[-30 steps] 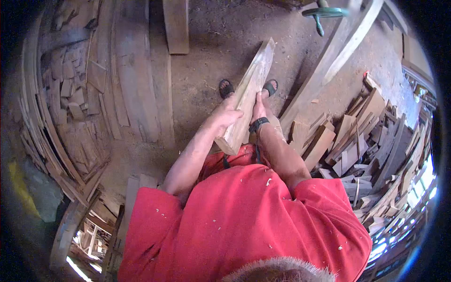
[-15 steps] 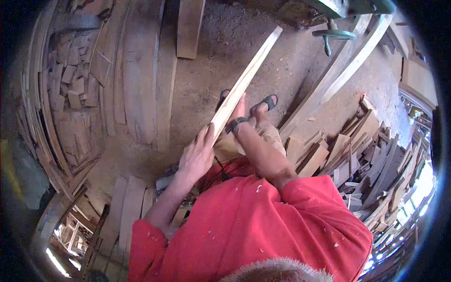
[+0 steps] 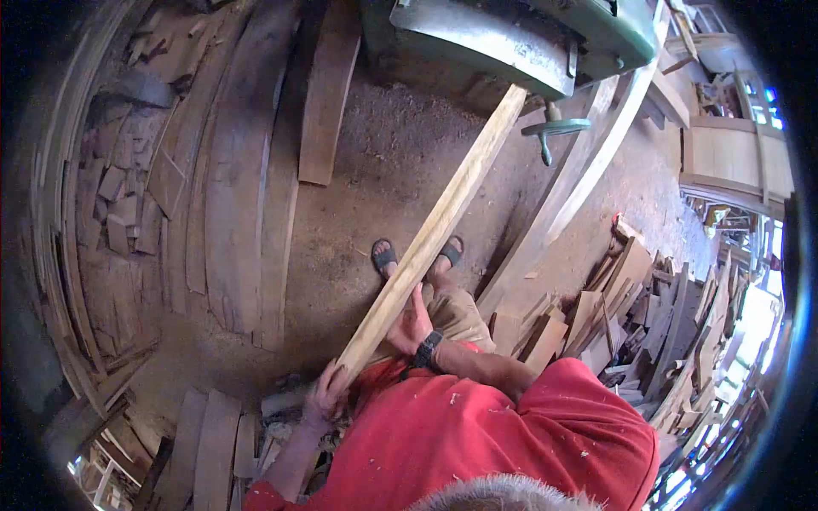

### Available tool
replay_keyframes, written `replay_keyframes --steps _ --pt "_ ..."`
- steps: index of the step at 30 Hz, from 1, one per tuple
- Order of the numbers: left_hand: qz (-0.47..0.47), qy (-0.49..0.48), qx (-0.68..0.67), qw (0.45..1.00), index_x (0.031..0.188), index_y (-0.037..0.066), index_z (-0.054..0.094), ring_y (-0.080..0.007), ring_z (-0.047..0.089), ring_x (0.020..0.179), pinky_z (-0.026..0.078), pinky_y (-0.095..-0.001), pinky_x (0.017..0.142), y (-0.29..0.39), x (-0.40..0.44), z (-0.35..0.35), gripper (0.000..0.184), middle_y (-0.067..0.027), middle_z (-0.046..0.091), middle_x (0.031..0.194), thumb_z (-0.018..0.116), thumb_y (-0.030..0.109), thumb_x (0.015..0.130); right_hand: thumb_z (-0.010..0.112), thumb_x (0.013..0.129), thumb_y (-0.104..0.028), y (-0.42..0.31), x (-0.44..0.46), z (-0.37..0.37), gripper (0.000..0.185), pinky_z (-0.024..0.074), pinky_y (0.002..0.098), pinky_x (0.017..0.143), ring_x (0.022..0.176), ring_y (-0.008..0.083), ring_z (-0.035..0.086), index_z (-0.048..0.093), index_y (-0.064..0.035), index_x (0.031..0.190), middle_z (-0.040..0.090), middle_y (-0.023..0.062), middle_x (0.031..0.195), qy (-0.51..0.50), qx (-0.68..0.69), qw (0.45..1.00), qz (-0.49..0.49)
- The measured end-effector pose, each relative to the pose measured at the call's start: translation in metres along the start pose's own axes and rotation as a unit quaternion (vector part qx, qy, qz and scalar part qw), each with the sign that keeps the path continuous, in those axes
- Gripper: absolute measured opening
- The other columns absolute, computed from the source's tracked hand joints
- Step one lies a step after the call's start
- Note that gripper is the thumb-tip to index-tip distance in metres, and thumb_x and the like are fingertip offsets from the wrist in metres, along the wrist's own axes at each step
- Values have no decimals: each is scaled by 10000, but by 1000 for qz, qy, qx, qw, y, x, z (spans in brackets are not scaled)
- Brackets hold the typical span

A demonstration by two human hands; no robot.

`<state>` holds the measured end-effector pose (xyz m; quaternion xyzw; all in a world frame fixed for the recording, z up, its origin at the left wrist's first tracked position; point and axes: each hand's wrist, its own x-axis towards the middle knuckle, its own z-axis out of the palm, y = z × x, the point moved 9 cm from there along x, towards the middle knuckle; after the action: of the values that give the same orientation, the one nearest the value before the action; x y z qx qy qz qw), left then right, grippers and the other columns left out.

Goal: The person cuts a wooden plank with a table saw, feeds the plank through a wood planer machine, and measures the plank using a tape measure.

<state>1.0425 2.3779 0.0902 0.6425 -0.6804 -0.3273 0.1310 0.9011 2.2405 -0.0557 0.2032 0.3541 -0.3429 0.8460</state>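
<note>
A long pale wooden board (image 3: 433,234) slants from my lap up to the green machine, its far end at the machine's front edge. My left hand (image 3: 329,390) is wrapped round the near end of the board. Farther along, my right hand (image 3: 412,324), with a dark band at the wrist, supports the board from its right side and underneath, the fingers partly hidden by the wood.
The green machine (image 3: 486,44) with a metal table edge and a handwheel (image 3: 555,128) stands ahead. Large planks (image 3: 240,179) lie at the left. Offcuts (image 3: 635,298) are heaped at the right, beside a long leaning beam (image 3: 545,204).
The board has swung out lengthwise, and its far end now reaches the machine. My left hand has moved down and left with the near end. More of the machine has come into view.
</note>
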Motion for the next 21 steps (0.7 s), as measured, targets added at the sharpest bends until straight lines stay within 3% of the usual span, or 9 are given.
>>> replay_keyframes --steps 2,6,9,11,16,18,21 --pt "-20 21 -15 999 1392 132 492 -432 607 1120 548 -480 886 -2 -10 9 487 -210 483 1421 623 155 924 459 900 -742 4 -10 2 798 424 517 1055 1184 321 584 543 -64 1312 640 147 1234 -62 37 996 52" --pt "-18 40 21 999 1380 154 498 -402 622 1102 551 -457 877 23 8 9 478 -193 501 1411 625 157 920 453 869 -782 -14 -10 18 821 443 483 1033 1111 309 608 551 -85 1291 635 128 1223 -90 -14 994 54" --pt "10 86 62 994 1378 170 499 -370 636 1076 548 -446 868 33 15 7 489 -173 516 1404 635 170 908 448 862 -791 -32 0 15 805 450 465 1016 1092 272 604 548 -135 1318 633 76 1216 -61 -81 995 -12" --pt "4 82 63 995 1377 189 503 -345 649 1028 545 -447 834 33 10 13 488 -156 531 1396 626 176 904 432 865 -796 -29 0 9 831 447 460 1006 1137 221 568 487 -171 1411 589 -4 1285 -48 -39 998 13" --pt "-9 76 55 996 1388 210 495 -328 654 976 541 -452 778 46 5 23 509 -133 517 1428 620 179 896 412 877 -794 -36 -32 27 919 429 414 1026 1199 172 509 359 -138 1518 444 -78 1468 -66 -93 992 45" --pt "5 98 62 993 1397 219 492 -338 656 1003 544 -441 773 45 -1 28 522 -138 504 1448 621 193 892 413 876 -794 -38 -38 35 920 428 419 1029 1203 176 510 364 -132 1514 451 -72 1466 -77 -110 990 36" --pt "-2 85 56 995 1410 195 487 -365 648 1058 545 -465 822 44 2 31 521 -165 510 1437 621 204 907 405 878 -795 -48 -35 31 941 426 438 1037 1216 200 517 368 -96 1507 503 5 1429 -70 -141 987 16"
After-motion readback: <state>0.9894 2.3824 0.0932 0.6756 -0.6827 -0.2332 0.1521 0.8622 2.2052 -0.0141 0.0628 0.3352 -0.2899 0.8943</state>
